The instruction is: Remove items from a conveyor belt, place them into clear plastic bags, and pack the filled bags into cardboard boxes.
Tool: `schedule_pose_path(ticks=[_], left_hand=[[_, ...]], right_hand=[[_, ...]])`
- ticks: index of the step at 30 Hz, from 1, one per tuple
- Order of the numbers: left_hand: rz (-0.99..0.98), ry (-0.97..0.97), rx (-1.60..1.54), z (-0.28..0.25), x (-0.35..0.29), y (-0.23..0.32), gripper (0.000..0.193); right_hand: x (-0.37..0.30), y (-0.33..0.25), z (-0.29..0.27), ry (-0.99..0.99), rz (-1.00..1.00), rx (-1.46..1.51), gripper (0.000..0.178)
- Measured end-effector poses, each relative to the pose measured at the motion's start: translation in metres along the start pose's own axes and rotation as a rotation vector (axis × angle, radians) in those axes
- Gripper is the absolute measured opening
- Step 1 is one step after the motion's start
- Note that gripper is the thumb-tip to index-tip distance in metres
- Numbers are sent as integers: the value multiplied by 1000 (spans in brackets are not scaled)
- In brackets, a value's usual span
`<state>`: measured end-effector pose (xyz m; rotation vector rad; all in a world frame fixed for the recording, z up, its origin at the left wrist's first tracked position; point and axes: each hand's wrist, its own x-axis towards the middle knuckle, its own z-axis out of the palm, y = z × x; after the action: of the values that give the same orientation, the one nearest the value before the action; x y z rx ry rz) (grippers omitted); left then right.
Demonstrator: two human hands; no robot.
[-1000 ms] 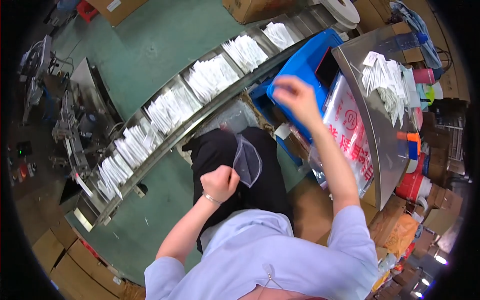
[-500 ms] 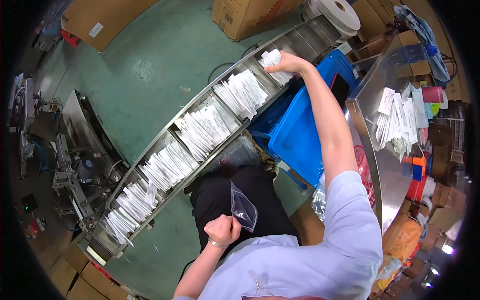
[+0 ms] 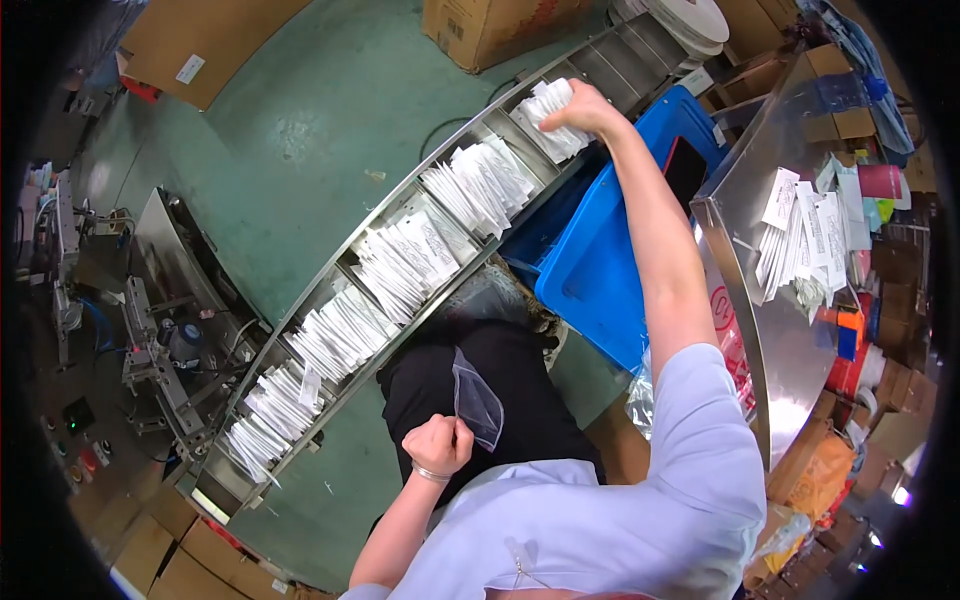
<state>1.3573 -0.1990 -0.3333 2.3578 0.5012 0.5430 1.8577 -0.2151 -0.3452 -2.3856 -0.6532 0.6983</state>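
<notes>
- Fingers of our right hand (image 3: 583, 108) close on a stack of white packets (image 3: 550, 120) in the far compartment of the long metal tray (image 3: 395, 205).
- Our left hand (image 3: 437, 444) is fisted, pinching a clear plastic bag (image 3: 477, 405) over our lap.
- Beside us sits a blue bin (image 3: 610, 270).

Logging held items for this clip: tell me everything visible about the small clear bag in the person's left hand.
The clear bag is a small, flat pouch of thin see-through plastic, roughly rectangular, and looks empty. It hangs slightly tilted over the person's dark-clothed lap, pinched at one lower corner in the grip of the left hand, which is closed in a fist. Nothing else touches it.
</notes>
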Motion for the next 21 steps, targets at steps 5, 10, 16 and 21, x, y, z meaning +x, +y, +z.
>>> schedule_pose_path(ticks=[5, 10, 16, 21], left_hand=[[-37, -9, -12, -3, 0, 3, 9], [-275, 26, -158, -13, 14, 4, 14], [-609, 166, -280, -23, 128, -12, 33], [-1121, -70, -1044, 26, 245, 39, 86]], right_hand=[[-18, -10, -22, 124, -56, 268, 62], [-49, -9, -35, 194, -146, 753, 52], [-88, -5, -37, 137, -213, 1054, 48], [-130, -21, 8, 32, -249, 1450, 51]])
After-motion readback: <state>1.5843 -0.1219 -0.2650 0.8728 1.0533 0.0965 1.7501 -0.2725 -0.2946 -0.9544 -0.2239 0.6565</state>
